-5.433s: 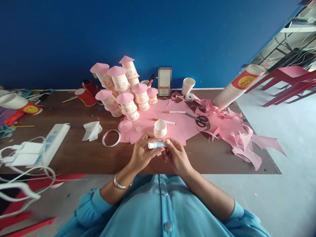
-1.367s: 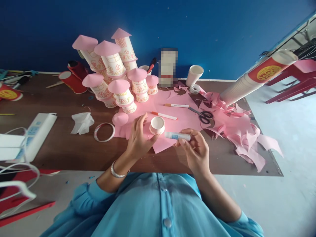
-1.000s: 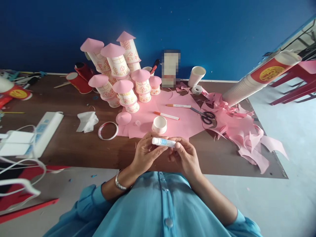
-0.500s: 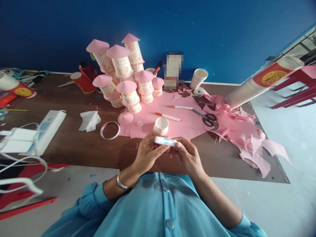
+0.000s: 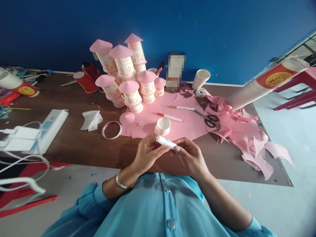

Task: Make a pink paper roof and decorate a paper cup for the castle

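Observation:
Near the table's front edge, both hands hold a white glue stick (image 5: 165, 141) with blue print, lying roughly crosswise. My left hand (image 5: 148, 152) is closed around its left part, while the fingers of my right hand (image 5: 191, 154) pinch its right end. Just beyond my fingers stands a short white paper cup (image 5: 163, 126), its open rim up. A small translucent cap (image 5: 141, 123) lies on the pink paper (image 5: 150, 131), beside a pink paper cone (image 5: 127, 118). Farther back, several decorated cup towers (image 5: 129, 98) with pink cone roofs stand close together.
Two markers (image 5: 170, 117) and black-handled scissors (image 5: 209, 119) lie right of the cup, beside crumpled pink scraps (image 5: 244, 138). A tall stack of cups (image 5: 249, 90) leans at right. A tape roll (image 5: 111, 130), tissue (image 5: 92, 120) and power strip (image 5: 53, 126) lie at left.
The glue stick has tilted slightly, its right end lower, and my right hand has shifted a little to the right. The whole view has slid slightly.

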`<state>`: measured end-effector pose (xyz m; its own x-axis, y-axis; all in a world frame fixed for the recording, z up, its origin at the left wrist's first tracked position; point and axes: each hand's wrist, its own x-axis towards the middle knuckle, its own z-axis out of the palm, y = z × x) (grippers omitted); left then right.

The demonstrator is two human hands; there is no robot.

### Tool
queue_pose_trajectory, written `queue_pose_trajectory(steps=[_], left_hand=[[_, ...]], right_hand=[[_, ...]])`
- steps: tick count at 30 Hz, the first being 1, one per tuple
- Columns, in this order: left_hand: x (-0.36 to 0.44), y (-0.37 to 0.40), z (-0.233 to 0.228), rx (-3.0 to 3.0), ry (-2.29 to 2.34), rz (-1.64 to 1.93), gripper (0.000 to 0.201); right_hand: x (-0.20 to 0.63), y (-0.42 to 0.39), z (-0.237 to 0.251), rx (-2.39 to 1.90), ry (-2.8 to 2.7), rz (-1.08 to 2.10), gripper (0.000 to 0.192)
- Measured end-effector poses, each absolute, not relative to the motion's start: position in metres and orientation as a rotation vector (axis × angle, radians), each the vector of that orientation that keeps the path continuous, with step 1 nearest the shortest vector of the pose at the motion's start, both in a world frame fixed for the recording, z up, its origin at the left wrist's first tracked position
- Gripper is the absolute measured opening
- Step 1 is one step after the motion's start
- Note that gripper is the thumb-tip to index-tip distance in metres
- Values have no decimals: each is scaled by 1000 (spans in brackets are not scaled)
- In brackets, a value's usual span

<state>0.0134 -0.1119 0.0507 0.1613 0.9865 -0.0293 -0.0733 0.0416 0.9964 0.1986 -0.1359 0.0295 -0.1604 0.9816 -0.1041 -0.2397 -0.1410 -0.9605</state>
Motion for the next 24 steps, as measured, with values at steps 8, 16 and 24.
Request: queue_pose_trajectory(steps=[8,16,24], left_hand=[[6,-111,49,1339,1020,1042,26],[-54,-81,42,2179,1544,910,21],[-78,-64,39,2412,1781,680,26]], right_hand=[[210,-133,45,-1122,-1236,1118,18],[296,-56,25,-1658,-1818,293,11],[300,-27,6,-1675,-2162,40,22]])
